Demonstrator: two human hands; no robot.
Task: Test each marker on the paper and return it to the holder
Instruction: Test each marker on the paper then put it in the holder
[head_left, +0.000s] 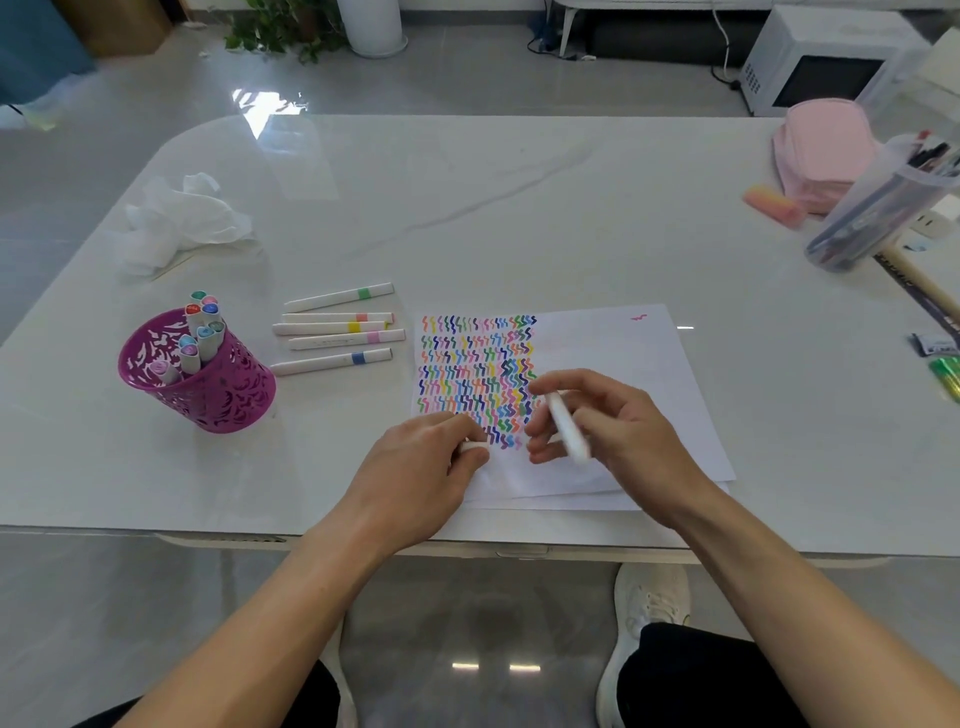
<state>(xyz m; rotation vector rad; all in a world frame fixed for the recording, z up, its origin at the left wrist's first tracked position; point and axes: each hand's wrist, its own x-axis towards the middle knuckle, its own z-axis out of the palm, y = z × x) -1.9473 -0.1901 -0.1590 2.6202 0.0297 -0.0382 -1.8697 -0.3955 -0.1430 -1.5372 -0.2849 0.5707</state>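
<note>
Right hand (623, 426) grips marker (563, 427); loose markers (337, 328) beside holder (223, 395).

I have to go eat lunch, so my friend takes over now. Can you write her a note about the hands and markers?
Left hand: pinches a small white piece, probably the cap.
Right hand: holds a white marker above the paper.
Done: rows of coloured squiggles fill the paper's left side; several markers stand in the purple holder.
Left: finish this marker and put it in the holder. Five markers lie between holder and paper; whether they were tested, I cannot tell.
</note>
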